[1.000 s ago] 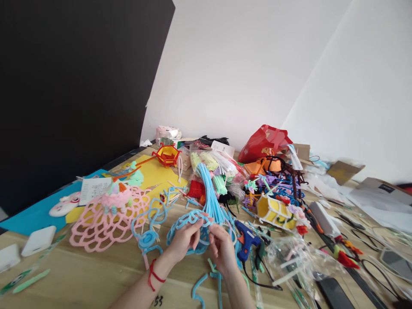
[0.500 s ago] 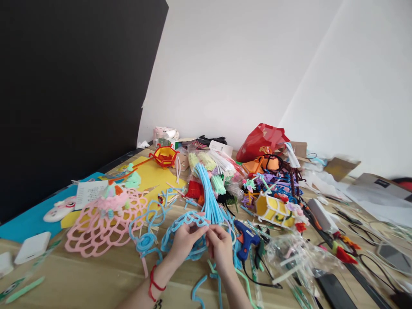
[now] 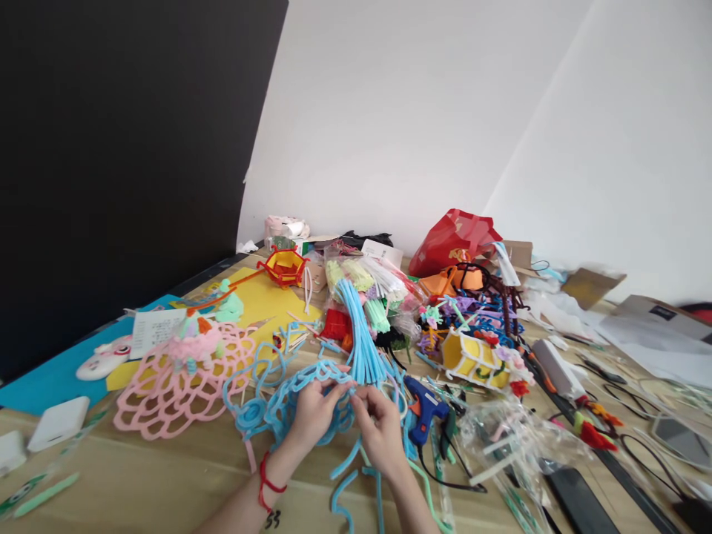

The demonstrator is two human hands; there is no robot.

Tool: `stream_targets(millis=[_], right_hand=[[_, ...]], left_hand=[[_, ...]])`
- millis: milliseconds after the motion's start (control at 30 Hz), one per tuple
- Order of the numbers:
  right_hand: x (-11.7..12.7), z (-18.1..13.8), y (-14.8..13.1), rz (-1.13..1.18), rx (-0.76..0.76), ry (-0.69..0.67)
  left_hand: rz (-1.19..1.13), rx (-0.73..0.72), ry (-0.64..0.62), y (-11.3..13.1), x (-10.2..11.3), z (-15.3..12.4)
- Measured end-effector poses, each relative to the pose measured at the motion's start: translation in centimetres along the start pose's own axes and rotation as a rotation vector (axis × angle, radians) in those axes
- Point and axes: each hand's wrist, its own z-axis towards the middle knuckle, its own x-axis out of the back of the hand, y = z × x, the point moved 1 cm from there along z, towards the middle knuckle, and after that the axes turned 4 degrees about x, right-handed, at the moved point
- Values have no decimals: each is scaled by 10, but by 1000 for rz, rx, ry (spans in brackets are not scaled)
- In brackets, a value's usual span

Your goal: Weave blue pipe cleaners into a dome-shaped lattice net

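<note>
My left hand (image 3: pixel 311 411) and my right hand (image 3: pixel 378 423) meet low in the middle of the wooden table (image 3: pixel 139 482). Both pinch the upper edge of a light blue pipe-cleaner lattice (image 3: pixel 303 389) held just above the table. A red cord circles my left wrist. A bundle of straight light blue pipe cleaners (image 3: pixel 361 334) fans up right behind my fingers. Loose blue pieces (image 3: pixel 348 493) lie under my right forearm.
A pink lattice (image 3: pixel 178 382) lies to the left, a blue glue gun (image 3: pixel 426 408) just right of my hands. Bags of pipe cleaners (image 3: pixel 372 285), a yellow basket model (image 3: pixel 472 360), a red bag (image 3: pixel 453 237), a white box (image 3: pixel 58 423) and a dark phone (image 3: pixel 578 508) crowd the table.
My hands have drifted slightly left and down with the blue lattice, whose left part now reaches closer to the blue spiral piece. The view shifted a little.
</note>
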Motion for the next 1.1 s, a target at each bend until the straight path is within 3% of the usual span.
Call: stream_targets(millis=[133,367,567,800,1000,1100], right_hand=[[4,2,8,34,-57,52],[8,5,15,-195,10,207],[9,7,19,-163,1,221],[6,8,22,104,-151,245],[10,11,4,702,-281,160],[10,10,3,834,-286,130]], left_hand=[[78,-77,-2,-2,0,-1],[74,-24,-58,0,-2,-2],[28,-33,-111,-4,-4,-1],[42,-34,-66,-4,0,-1],[-96,60,-60,-5,1,3],[-149,68,-73,-4,2,5]])
